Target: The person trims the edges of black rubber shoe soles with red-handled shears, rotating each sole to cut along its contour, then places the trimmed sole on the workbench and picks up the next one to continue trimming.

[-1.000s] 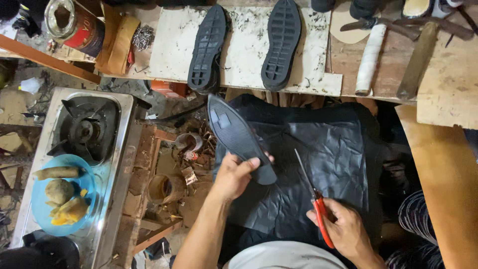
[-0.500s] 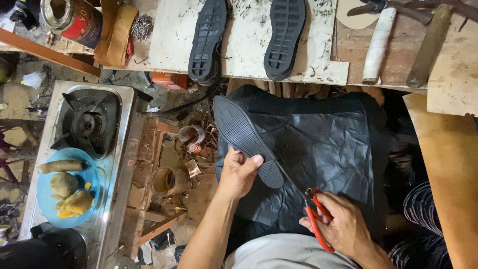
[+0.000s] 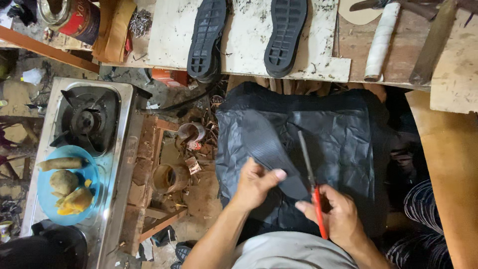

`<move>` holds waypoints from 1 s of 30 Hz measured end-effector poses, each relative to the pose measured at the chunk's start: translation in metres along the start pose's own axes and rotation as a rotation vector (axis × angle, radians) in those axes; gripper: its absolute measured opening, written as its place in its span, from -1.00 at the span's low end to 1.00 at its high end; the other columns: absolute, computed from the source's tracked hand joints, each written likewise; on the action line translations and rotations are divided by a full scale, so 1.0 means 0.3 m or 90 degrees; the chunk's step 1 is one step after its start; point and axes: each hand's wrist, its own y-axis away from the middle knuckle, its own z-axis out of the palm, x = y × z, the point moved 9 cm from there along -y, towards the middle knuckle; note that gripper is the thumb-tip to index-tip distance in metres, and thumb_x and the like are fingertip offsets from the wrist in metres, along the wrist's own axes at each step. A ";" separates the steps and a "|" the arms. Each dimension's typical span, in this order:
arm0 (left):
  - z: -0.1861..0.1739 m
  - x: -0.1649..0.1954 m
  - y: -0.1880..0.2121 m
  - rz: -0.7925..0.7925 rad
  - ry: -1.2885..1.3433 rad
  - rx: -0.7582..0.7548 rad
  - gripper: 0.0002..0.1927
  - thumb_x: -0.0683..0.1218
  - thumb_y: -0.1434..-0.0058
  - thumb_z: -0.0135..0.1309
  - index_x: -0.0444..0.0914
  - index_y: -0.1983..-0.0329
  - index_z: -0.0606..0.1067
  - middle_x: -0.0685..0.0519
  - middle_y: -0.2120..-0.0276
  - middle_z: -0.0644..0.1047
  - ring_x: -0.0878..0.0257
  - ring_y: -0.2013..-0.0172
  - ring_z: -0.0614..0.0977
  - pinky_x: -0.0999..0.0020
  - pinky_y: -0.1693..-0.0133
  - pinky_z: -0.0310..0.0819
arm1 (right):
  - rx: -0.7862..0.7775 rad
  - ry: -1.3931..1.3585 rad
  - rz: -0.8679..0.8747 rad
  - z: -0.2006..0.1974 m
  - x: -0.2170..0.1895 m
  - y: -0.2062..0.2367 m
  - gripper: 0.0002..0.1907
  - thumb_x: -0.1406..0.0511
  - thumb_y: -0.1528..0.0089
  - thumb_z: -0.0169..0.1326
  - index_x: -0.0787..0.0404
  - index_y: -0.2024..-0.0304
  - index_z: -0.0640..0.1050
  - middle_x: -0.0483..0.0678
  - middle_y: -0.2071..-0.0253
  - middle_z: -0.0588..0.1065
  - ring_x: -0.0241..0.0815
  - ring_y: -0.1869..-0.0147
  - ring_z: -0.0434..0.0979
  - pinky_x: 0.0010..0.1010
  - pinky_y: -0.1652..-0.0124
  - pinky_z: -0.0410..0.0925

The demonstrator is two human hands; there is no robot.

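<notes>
I see the left hand (image 3: 254, 185) with its grip clamped on a flat black rubber shoe sole (image 3: 271, 152), thumb on top, over the dark apron-covered lap (image 3: 343, 149). Just right of it, the right hand (image 3: 338, 216) grasps red-handled scissors (image 3: 312, 184), blade beside the sole's edge.

Scuffed white desk (image 3: 249, 45) up top: two black shoe soles (image 3: 206, 37) tread-up, white roll (image 3: 381, 42), nail pile (image 3: 140, 22), rust-red tin can (image 3: 74, 17).

I see a black ribbed sole (image 3: 269, 149), red-handled scissors (image 3: 312, 185), a blue plate (image 3: 90, 174), and what may be yellow food (image 3: 74, 201).
</notes>
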 end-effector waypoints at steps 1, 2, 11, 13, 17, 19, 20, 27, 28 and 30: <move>0.017 -0.008 0.002 -0.016 -0.039 -0.022 -0.50 -0.34 -0.23 0.16 -0.26 -0.24 0.40 0.07 -0.10 0.53 0.29 -0.12 0.55 0.30 -0.19 0.42 | 0.014 -0.013 -0.040 -0.006 -0.024 -0.004 -0.67 0.26 0.03 0.42 0.29 0.39 0.55 -0.07 0.66 0.45 -0.32 0.63 0.36 -0.37 0.57 0.31; 0.006 0.004 -0.008 -0.010 0.013 -0.011 -0.54 -0.32 -0.29 0.14 -0.31 -0.25 0.40 0.04 -0.09 0.54 0.28 -0.05 0.54 0.33 -0.10 0.40 | 0.028 -0.027 -0.080 -0.011 -0.047 -0.007 -0.67 0.26 0.02 0.40 0.28 0.36 0.54 -0.09 0.65 0.45 -0.33 0.62 0.37 -0.39 0.57 0.32; -0.053 0.094 -0.046 0.029 0.171 0.059 -0.51 -0.27 -0.33 0.07 -0.24 -0.31 0.28 -0.01 -0.02 0.57 0.19 0.02 0.63 0.23 0.01 0.55 | 0.039 0.060 -0.109 -0.054 -0.091 -0.005 -0.62 0.21 0.06 0.41 0.24 0.28 0.59 -0.05 0.57 0.50 -0.20 0.57 0.47 -0.37 0.46 0.39; -0.063 0.068 -0.035 0.027 0.167 0.066 -0.50 -0.26 -0.29 0.08 -0.21 -0.28 0.30 0.01 -0.01 0.58 0.22 0.02 0.64 0.25 0.00 0.55 | 0.053 0.094 -0.132 -0.068 -0.121 -0.003 -0.51 0.17 0.10 0.43 0.27 0.21 0.59 -0.04 0.54 0.50 -0.15 0.54 0.48 -0.35 0.44 0.39; -0.086 0.020 -0.015 0.019 0.083 0.061 -0.50 -0.30 -0.37 0.15 -0.30 -0.36 0.33 -0.05 0.01 0.56 0.24 0.13 0.56 0.33 0.11 0.41 | 0.085 0.188 -0.273 -0.095 -0.234 0.003 -0.38 0.08 0.15 0.45 0.31 0.19 0.56 -0.04 0.44 0.51 -0.09 0.45 0.50 -0.29 0.37 0.38; -0.103 -0.012 -0.005 -0.036 0.038 0.085 -0.46 -0.32 -0.32 0.16 -0.31 -0.35 0.33 -0.06 0.05 0.54 0.24 0.21 0.49 0.32 0.19 0.32 | 0.083 0.210 -0.306 -0.095 -0.272 -0.002 -0.36 0.06 0.18 0.45 0.31 0.20 0.56 -0.03 0.42 0.52 -0.06 0.45 0.50 -0.26 0.37 0.36; -0.086 -0.010 0.000 -0.032 0.058 0.052 -0.47 -0.31 -0.31 0.15 -0.30 -0.34 0.33 -0.05 0.00 0.54 0.22 0.10 0.52 0.29 0.06 0.37 | 0.075 0.214 -0.309 -0.092 -0.283 -0.003 -0.36 0.06 0.18 0.45 0.31 0.20 0.57 -0.03 0.42 0.52 -0.06 0.46 0.50 -0.25 0.37 0.35; -0.012 0.035 0.018 -0.050 0.080 -0.060 -0.41 -0.33 -0.30 0.11 -0.30 -0.39 0.28 -0.03 -0.19 0.51 0.18 -0.19 0.53 0.22 -0.24 0.38 | 0.062 0.202 -0.347 -0.098 -0.345 0.002 -0.33 0.00 0.15 0.45 0.30 0.21 0.55 -0.06 0.42 0.50 -0.09 0.45 0.49 -0.31 0.39 0.35; -0.009 0.040 0.020 -0.050 0.081 -0.066 -0.41 -0.34 -0.31 0.11 -0.31 -0.40 0.28 -0.04 -0.19 0.51 0.17 -0.20 0.53 0.21 -0.24 0.38 | 0.050 0.202 -0.328 -0.096 -0.338 -0.001 -0.32 0.00 0.18 0.46 0.31 0.21 0.56 -0.06 0.44 0.51 -0.10 0.49 0.48 -0.30 0.41 0.35; -0.006 0.047 0.021 -0.053 0.073 -0.070 -0.41 -0.34 -0.29 0.10 -0.31 -0.39 0.28 -0.03 -0.21 0.51 0.18 -0.22 0.52 0.21 -0.27 0.36 | 0.028 0.202 -0.289 -0.099 -0.324 -0.006 -0.29 0.00 0.24 0.47 0.32 0.20 0.58 -0.08 0.49 0.52 -0.11 0.58 0.45 -0.29 0.46 0.34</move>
